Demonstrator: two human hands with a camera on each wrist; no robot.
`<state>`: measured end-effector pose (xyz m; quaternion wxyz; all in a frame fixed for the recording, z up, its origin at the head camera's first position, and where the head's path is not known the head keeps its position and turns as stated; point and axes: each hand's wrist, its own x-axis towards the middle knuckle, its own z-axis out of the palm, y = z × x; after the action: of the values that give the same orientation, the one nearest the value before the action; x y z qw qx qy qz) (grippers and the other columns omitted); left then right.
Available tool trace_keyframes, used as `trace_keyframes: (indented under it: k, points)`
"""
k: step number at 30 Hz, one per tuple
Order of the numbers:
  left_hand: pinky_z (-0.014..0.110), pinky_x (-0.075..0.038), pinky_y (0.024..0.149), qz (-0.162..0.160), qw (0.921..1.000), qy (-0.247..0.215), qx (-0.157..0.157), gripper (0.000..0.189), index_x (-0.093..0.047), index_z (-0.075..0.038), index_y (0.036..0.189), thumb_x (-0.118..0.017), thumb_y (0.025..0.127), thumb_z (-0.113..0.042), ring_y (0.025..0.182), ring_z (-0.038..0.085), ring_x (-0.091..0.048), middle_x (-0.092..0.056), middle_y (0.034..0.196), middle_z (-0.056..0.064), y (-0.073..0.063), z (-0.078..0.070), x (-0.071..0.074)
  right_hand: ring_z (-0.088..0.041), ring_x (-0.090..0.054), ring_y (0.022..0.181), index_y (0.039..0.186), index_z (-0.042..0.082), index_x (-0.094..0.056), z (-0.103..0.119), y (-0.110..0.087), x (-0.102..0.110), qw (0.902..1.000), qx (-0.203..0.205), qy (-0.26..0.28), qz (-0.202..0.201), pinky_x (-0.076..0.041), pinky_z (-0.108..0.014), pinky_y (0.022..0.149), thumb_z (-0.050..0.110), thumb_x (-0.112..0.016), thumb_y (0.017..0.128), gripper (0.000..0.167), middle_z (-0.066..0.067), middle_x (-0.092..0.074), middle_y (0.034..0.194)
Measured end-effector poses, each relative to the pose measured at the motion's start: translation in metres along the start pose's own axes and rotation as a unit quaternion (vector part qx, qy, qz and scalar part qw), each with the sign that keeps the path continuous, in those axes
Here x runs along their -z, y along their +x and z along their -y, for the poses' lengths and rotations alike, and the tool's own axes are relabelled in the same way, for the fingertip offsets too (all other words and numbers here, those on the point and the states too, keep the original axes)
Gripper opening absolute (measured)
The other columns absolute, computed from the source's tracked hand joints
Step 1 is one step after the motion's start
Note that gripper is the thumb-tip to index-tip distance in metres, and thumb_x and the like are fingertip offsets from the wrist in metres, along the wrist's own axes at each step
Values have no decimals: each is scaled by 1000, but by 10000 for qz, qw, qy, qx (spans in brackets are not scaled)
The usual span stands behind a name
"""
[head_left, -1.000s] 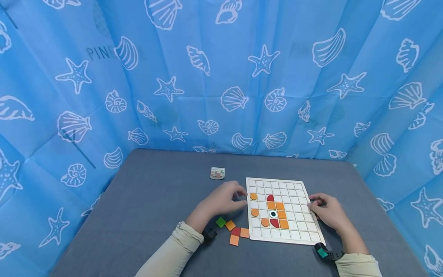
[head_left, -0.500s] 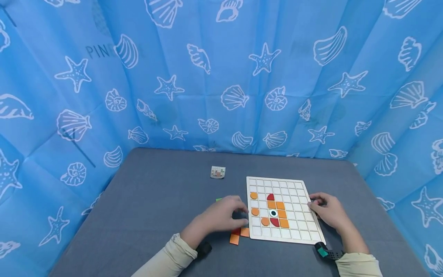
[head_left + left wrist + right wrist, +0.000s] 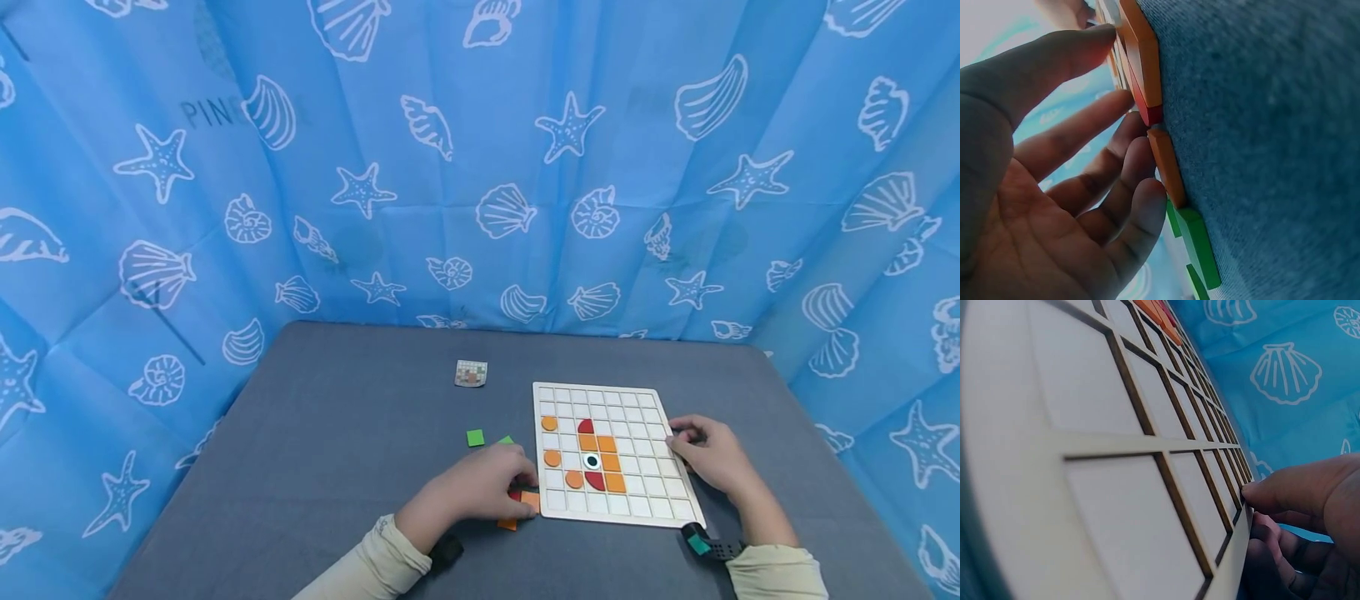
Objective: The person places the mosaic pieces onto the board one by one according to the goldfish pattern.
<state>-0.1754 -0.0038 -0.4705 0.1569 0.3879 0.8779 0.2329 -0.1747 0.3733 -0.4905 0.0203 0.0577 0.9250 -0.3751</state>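
My left hand point(image 3: 480, 483) is over a loose group of flat tiles beside the white grid board point(image 3: 652, 490). In the left wrist view its thumb tip is right at an orange square tile point(image 3: 1149, 69), and the index fingertip is close to a red tile point(image 3: 1154, 115); the fingers are slightly bent, with nothing between them. Another orange tile point(image 3: 1169, 172) and a green tile point(image 3: 1200, 250) lie by the other fingertips. My right hand point(image 3: 712, 454) grips the board's right edge, thumb point(image 3: 1260, 495) on top and the other fingers curled beside it.
On the board are orange round pieces point(image 3: 552, 458), orange squares point(image 3: 610, 464), red quarter-round pieces point(image 3: 594, 482) and an eye piece point(image 3: 592, 461). A small patterned card point(image 3: 471, 374) lies behind, on the grey table point(image 3: 360, 417). A loose green tile point(image 3: 475, 437) is left of the board.
My left hand has moved toward me along the board's left side, from the upper tiles to the orange and red ones, uncovering green tiles. The right hand stays at the board's edge.
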Motion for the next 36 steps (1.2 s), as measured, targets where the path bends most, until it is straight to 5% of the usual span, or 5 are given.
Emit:
trace_keyframes:
  k: [7,25,36]
  points:
    - [18,-43,66,28,9998,117,164,22,-79,-20,109,-87,90,-27,77,2,-48,-58,91,-10,-1,-3,-2,-16,-56,73,136,-11,-58,0,-1,-1,10000,-42,-7,0,-51,-31,59,14,-63,104,41,-11,-58,95]
    - [18,-41,60,-11,9996,239,-118,7,-80,-19,95,-84,89,-22,69,2,-49,-59,79,-11,5,0,-3,-16,-57,73,136,-12,-58,-1,-1,0,10000,-4,3,-4,-52,-32,60,15,-63,104,42,-11,-60,96]
    - [17,-50,79,-249,9988,-111,-402,20,-80,-17,110,-83,93,-27,89,5,-60,-70,101,-10,24,-7,8,-15,-58,75,136,-11,-58,1,-1,1,10000,55,34,27,-54,-32,61,15,-62,104,41,-11,-60,95]
